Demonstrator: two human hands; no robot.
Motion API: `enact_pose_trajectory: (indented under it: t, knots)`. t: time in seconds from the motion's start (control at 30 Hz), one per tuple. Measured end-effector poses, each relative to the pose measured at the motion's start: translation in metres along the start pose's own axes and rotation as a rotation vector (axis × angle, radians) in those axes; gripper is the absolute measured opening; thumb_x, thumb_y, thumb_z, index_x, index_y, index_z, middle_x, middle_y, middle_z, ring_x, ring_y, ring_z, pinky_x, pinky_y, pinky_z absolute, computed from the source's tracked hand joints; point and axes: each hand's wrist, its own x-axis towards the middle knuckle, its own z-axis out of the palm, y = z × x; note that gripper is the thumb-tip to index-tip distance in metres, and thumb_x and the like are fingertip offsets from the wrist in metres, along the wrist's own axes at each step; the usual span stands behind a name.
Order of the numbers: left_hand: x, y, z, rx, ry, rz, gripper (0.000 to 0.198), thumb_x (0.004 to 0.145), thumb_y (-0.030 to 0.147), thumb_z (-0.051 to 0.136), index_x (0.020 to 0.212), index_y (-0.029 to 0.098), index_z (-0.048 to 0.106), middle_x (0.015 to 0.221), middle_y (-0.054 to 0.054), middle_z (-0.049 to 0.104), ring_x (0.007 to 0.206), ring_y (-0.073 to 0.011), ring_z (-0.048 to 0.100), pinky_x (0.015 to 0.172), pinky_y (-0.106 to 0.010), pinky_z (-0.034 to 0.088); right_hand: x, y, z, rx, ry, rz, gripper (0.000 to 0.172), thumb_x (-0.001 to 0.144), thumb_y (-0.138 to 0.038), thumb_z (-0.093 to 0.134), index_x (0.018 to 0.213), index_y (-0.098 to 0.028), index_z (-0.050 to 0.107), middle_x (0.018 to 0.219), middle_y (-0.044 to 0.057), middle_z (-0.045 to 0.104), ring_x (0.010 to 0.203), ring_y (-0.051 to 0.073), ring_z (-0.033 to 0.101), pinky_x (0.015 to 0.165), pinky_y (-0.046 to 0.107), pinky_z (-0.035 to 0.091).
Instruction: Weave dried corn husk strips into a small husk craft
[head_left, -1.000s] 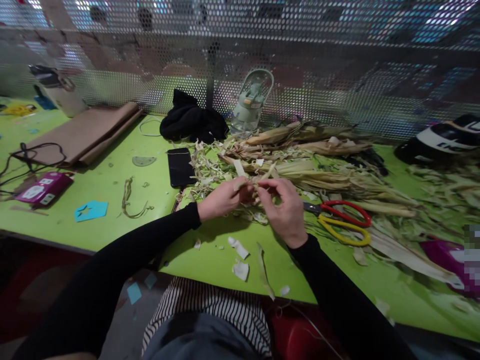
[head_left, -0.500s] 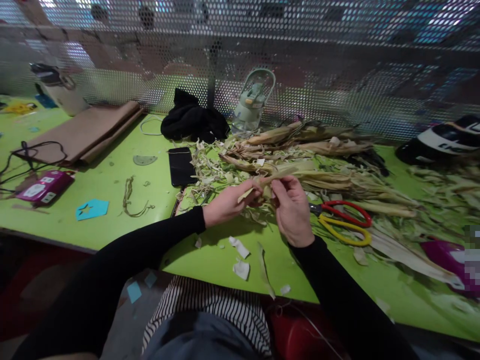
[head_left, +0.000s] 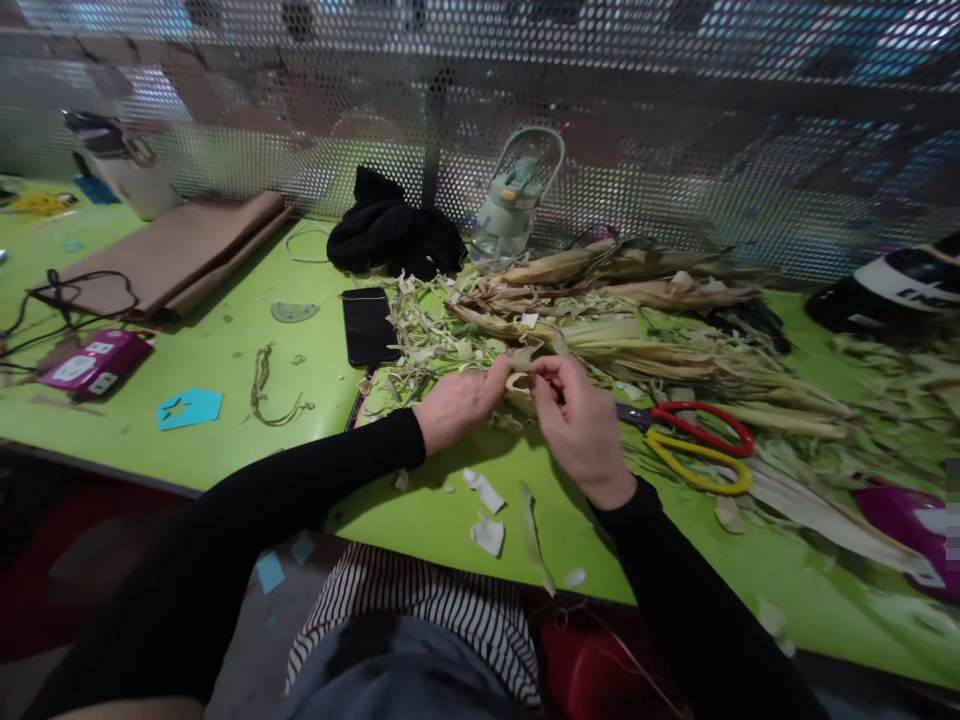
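Both hands meet over the green table (head_left: 225,370) and pinch one strip of dried corn husk (head_left: 519,384). My left hand (head_left: 459,404) grips its left part with closed fingers. My right hand (head_left: 579,424) pinches the right part, and the strip curls into a loop between the two. Just behind lies a heap of corn husks (head_left: 622,330) and shredded scraps. Red and yellow scissors (head_left: 694,444) lie right of my right hand.
A black phone (head_left: 366,325) lies left of the scraps, with a black cloth (head_left: 394,238) and a pale green bottle (head_left: 512,200) behind. Brown paper (head_left: 169,255), a magenta box (head_left: 94,362) and a blue paper shape (head_left: 190,408) lie at left. Perforated metal screen along the back.
The husk strip, held out straight half a second ago, is now bent into a loop between my hands. Both hands stayed over the same spot.
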Motion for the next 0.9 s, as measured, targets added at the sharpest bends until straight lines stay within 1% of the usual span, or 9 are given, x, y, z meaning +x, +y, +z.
enact_pose_trajectory:
  t: [0.1,0.2,0.27,0.37,0.43,0.5,0.6,0.73,0.9]
  knots:
    - [0.003,0.004,-0.004,-0.071,0.054,-0.071,0.020,0.097,0.024,0.046,0.108,0.012,0.057,0.061,0.003,0.047,0.052,-0.0128,0.038,0.069,-0.033,0.048,-0.003,0.002,0.009,0.272,-0.006,0.075,0.016,0.096,-0.040,0.059,0.100,-0.025,0.058,0.086,0.002,0.069,0.062,0.014,0.060,0.052,0.027,0.047]
    - [0.007,0.009,-0.007,-0.445,0.025,-0.220,0.016,0.098,0.023,0.049,0.091,0.013,0.059,0.072,-0.003,0.061,0.062,-0.0124,0.054,0.076,-0.031,0.052,-0.002,0.007,0.016,0.508,0.004,0.148,0.023,0.097,-0.048,0.058,0.100,-0.025,0.056,0.086,0.000,0.069,0.061,0.012,0.061,0.049,0.025,0.049]
    - [0.009,0.012,-0.008,-0.791,-0.085,-0.340,0.021,0.100,0.022,0.049,0.083,0.012,0.059,0.075,-0.004,0.066,0.066,-0.0111,0.061,0.080,-0.030,0.055,-0.002,0.008,0.017,0.419,0.006,0.103,0.023,0.098,-0.048,0.058,0.102,-0.025,0.059,0.082,0.000,0.068,0.062,0.013,0.062,0.053,0.027,0.053]
    - [0.011,0.012,-0.011,-1.113,-0.182,-0.477,0.022,0.100,0.016,0.049,0.084,0.011,0.063,0.074,-0.004,0.069,0.065,-0.0084,0.064,0.083,-0.029,0.056,-0.003,0.006,0.011,0.102,0.053,-0.117,0.018,0.101,-0.037,0.056,0.107,-0.024,0.066,0.088,0.003,0.071,0.072,0.016,0.067,0.066,0.032,0.058]
    - [0.011,0.011,-0.012,-1.174,-0.198,-0.523,0.022,0.099,0.014,0.052,0.083,0.009,0.065,0.070,-0.003,0.068,0.061,-0.0065,0.063,0.082,-0.027,0.057,-0.003,0.005,0.006,-0.060,0.059,-0.314,0.018,0.102,-0.029,0.054,0.111,-0.025,0.069,0.096,0.005,0.073,0.083,0.018,0.069,0.076,0.034,0.058]
    - [0.011,0.008,-0.014,-1.196,-0.218,-0.515,0.024,0.098,0.020,0.058,0.078,0.008,0.066,0.066,-0.002,0.066,0.058,-0.0050,0.060,0.081,-0.025,0.057,-0.002,0.004,0.001,-0.156,-0.007,-0.484,0.023,0.102,-0.027,0.054,0.118,-0.024,0.070,0.099,0.007,0.072,0.090,0.019,0.069,0.079,0.034,0.058]
    - [0.011,0.003,-0.014,-1.200,-0.211,-0.457,0.031,0.091,0.032,0.069,0.072,0.009,0.066,0.060,0.001,0.061,0.056,-0.0039,0.056,0.079,-0.025,0.057,0.001,0.006,-0.003,-0.243,-0.100,-0.619,0.034,0.101,-0.031,0.056,0.132,-0.024,0.067,0.102,0.009,0.070,0.093,0.021,0.068,0.078,0.034,0.059]
    - [0.014,0.000,-0.008,-1.200,-0.242,-0.436,0.034,0.088,0.039,0.073,0.074,0.009,0.067,0.062,0.000,0.063,0.058,-0.0050,0.059,0.079,-0.026,0.058,0.001,0.006,-0.006,-0.193,-0.095,-0.582,0.034,0.102,-0.029,0.054,0.132,-0.025,0.069,0.100,0.008,0.070,0.090,0.019,0.068,0.076,0.032,0.058]
    - [0.015,0.001,-0.006,-1.181,-0.206,-0.446,0.027,0.090,0.030,0.070,0.074,0.008,0.068,0.065,-0.003,0.066,0.062,-0.0066,0.064,0.076,-0.023,0.057,0.002,0.001,-0.012,0.069,-0.143,-0.367,0.027,0.099,-0.031,0.059,0.119,-0.028,0.076,0.096,0.006,0.073,0.083,0.017,0.069,0.072,0.030,0.058]
